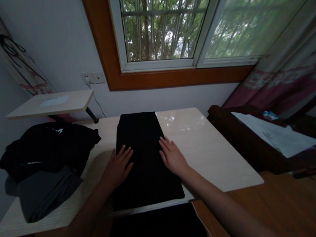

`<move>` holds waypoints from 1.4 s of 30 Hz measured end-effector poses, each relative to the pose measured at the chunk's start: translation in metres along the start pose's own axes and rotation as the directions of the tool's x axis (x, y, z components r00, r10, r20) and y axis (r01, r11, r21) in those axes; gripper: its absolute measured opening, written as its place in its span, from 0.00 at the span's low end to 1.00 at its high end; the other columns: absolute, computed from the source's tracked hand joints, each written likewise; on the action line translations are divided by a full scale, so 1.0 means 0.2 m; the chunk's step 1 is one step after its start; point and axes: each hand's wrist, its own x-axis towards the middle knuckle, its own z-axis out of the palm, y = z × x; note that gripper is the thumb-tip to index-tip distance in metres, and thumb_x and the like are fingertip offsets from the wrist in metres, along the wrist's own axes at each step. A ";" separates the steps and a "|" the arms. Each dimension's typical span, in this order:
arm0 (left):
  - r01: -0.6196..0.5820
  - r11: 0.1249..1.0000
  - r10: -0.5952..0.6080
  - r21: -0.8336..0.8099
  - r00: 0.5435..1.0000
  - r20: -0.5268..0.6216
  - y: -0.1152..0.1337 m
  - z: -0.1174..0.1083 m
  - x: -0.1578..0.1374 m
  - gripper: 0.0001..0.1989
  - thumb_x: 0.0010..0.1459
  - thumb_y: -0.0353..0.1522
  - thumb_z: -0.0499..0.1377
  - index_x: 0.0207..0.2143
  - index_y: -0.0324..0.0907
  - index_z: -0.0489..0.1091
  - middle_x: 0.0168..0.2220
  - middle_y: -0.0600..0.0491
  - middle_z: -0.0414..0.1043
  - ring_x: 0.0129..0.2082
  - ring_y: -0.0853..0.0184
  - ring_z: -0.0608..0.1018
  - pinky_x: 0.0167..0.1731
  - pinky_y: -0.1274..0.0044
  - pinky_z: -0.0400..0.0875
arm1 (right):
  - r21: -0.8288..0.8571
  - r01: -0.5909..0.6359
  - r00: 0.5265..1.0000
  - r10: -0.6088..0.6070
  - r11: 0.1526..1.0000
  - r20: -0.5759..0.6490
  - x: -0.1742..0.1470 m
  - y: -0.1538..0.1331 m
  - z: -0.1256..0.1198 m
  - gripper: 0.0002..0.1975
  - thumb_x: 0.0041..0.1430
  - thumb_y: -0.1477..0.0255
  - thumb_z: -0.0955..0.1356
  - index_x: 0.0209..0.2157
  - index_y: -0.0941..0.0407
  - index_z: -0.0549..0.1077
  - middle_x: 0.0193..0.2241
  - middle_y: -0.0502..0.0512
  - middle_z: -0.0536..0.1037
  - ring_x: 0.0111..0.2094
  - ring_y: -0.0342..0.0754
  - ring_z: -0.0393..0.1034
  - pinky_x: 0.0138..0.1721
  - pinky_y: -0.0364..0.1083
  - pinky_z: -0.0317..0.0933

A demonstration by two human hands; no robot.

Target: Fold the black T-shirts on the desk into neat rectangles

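Black cloth (pixel 148 172) lies on the table (pixel 207 154). The left hand (pixel 119 166) and right hand (pixel 174 157), spread and gripping nothing, rest at its side edges, apparently flattening it; the next move likely calls for even pressure.

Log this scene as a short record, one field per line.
Left hand: open, fingers on the black cloth near its left edge
Right hand: open, fingers at the cloth's right edge
Cloth state: laid flat, roughly rectangular
Surface: pale table
Left side: heap of dark clothes
Behind heap: raised shelf
Beyond table: barred window
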 end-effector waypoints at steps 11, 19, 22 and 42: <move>0.028 0.999 -0.026 -0.025 0.998 0.048 -0.02 0.07 -0.12 0.26 0.71 0.41 0.48 0.69 0.54 0.56 0.72 0.52 0.55 0.72 0.57 0.56 0.69 0.51 0.48 | 0.021 0.124 0.985 -0.126 0.992 0.115 -0.10 -0.01 0.02 0.27 0.72 0.64 0.61 0.69 0.54 0.60 0.70 0.58 0.57 0.72 0.56 0.49 0.70 0.63 0.48; 0.159 0.983 -0.164 -0.088 0.985 -0.060 -0.34 0.09 -0.27 0.24 0.72 0.35 0.43 0.66 0.46 0.64 0.68 0.48 0.62 0.70 0.59 0.60 0.67 0.61 0.59 | 0.112 0.053 0.998 -0.057 0.992 0.030 -0.15 0.30 -0.02 0.25 0.70 0.73 0.58 0.66 0.51 0.66 0.68 0.57 0.63 0.68 0.53 0.57 0.68 0.59 0.56; 0.121 0.989 -0.123 -0.082 0.992 -0.019 -0.37 0.08 -0.30 0.25 0.71 0.36 0.46 0.67 0.50 0.61 0.69 0.51 0.60 0.72 0.58 0.55 0.68 0.59 0.58 | 0.165 0.117 0.991 -0.126 0.979 0.044 -0.17 0.35 -0.04 0.25 0.69 0.72 0.61 0.65 0.50 0.67 0.68 0.57 0.63 0.68 0.55 0.57 0.67 0.60 0.58; -0.176 0.925 0.179 -0.337 0.984 -0.022 -0.18 -0.02 -0.17 0.27 0.66 0.23 0.49 0.61 0.53 0.68 0.62 0.52 0.71 0.66 0.63 0.67 0.67 0.55 0.58 | 0.434 0.363 0.920 -0.392 0.824 -0.025 -0.19 0.31 -0.13 0.17 0.64 0.76 0.68 0.50 0.45 0.81 0.57 0.56 0.76 0.66 0.59 0.58 0.60 0.63 0.63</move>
